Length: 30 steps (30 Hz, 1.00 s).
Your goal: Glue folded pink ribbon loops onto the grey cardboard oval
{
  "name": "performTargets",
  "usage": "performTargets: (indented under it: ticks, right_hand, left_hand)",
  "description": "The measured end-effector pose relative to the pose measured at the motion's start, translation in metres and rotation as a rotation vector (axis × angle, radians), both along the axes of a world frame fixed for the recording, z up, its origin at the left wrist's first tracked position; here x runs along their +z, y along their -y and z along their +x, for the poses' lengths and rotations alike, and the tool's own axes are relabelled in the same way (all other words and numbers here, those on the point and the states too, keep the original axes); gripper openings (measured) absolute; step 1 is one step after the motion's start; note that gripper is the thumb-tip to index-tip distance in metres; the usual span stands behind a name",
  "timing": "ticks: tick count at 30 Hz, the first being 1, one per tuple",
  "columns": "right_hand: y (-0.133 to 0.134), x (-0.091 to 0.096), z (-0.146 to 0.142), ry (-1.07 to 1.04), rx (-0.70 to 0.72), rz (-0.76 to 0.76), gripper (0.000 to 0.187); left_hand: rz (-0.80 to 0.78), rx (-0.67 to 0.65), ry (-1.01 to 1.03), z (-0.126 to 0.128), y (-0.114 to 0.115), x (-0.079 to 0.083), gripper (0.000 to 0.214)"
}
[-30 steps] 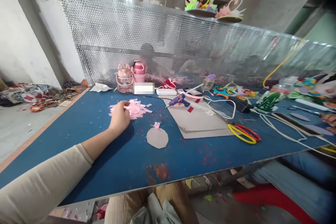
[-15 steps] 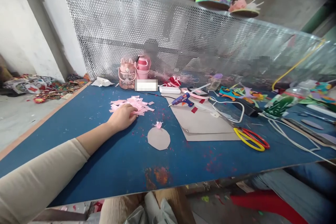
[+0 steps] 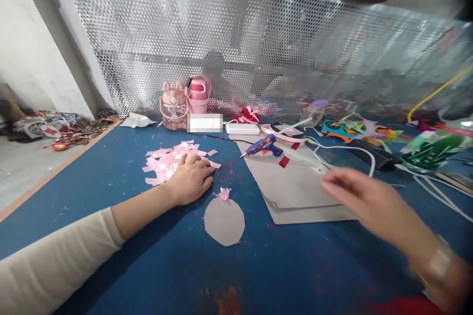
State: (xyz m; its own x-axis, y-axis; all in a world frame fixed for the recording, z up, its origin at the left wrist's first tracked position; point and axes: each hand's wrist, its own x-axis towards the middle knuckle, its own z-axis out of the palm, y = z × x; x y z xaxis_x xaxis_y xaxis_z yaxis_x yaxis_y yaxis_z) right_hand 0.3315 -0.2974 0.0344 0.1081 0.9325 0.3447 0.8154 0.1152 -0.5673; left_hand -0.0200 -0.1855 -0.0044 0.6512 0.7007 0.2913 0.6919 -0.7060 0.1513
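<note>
My left hand [image 3: 190, 178] lies palm down at the right edge of a heap of pink paper strips [image 3: 160, 160], fingers stretched out and a little apart. In front of it on the table is a rounded grey cardboard piece [image 3: 224, 222] with a small pink paper tuft [image 3: 224, 194] at its far edge. My right hand [image 3: 356, 197], smeared by motion, is over the right edge of the grey cardboard sheets [image 3: 291, 187]; its fingers are too blurred to read. On those sheets rests a blue glue gun [image 3: 263, 145], apart from both hands.
At the back stand a pink water bottle [image 3: 174, 107], a pink cup [image 3: 198, 93] and a white power bank-like block [image 3: 243, 129] before a perforated metal screen [image 3: 155, 34]. White cables [image 3: 345, 143], a dark box [image 3: 373, 154] and coloured scraps [image 3: 358, 130] lie to the right.
My right hand has come into view from the right, covering where the red and yellow scissor handles were. My left hand has shifted right across the strips, and its fingers have straightened. The view has tilted down.
</note>
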Motion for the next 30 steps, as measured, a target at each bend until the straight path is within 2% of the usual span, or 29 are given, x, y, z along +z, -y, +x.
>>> performTargets:
  ticks: [2,5,7,9,11,14,16,18,23,27,30]
  right_hand:
    - [-0.063,0.011,0.012,0.054,0.018,-0.062,0.029]
    - [-0.138,0.010,0.017,0.106,0.057,-0.137,0.055]
    - [-0.167,0.003,0.012,0.115,0.133,-0.173,0.064]
    - [-0.182,-0.004,0.005,0.108,0.226,-0.204,0.057]
    - [-0.188,-0.009,-0.001,0.106,0.297,-0.240,0.040]
    - [-0.187,-0.012,-0.004,0.114,0.302,-0.261,0.020]
    - [-0.184,-0.009,-0.002,0.108,0.280,-0.248,0.018]
    - [-0.181,-0.002,0.001,0.083,0.298,-0.242,0.013]
    - [-0.172,0.017,-0.004,-0.024,0.495,-0.338,0.013]
    - [-0.163,0.016,-0.025,-0.033,0.623,-0.477,0.021]
    - [-0.159,0.008,-0.038,0.001,0.651,-0.511,0.014]
  left_hand:
    - [-0.018,-0.079,0.000,-0.005,0.003,0.000,0.033]
    - [-0.042,-0.167,0.022,-0.010,0.004,0.002,0.035]
    - [-0.035,-0.136,0.059,-0.010,0.000,0.002,0.034]
    - [-0.015,-0.058,0.097,-0.005,-0.004,0.000,0.032]
    - [-0.009,-0.012,0.094,0.000,-0.008,-0.002,0.035]
    - [-0.065,-0.002,0.014,0.005,-0.008,-0.004,0.040]
    - [-0.128,-0.021,-0.034,0.005,-0.006,-0.004,0.041]
    - [-0.189,-0.095,-0.049,0.005,-0.003,-0.003,0.041]
    - [-0.268,-0.354,-0.056,0.008,-0.003,-0.003,0.047]
    - [-0.171,-0.377,0.043,0.008,-0.004,-0.003,0.046]
    - [-0.148,-0.365,0.135,0.005,-0.002,-0.003,0.039]
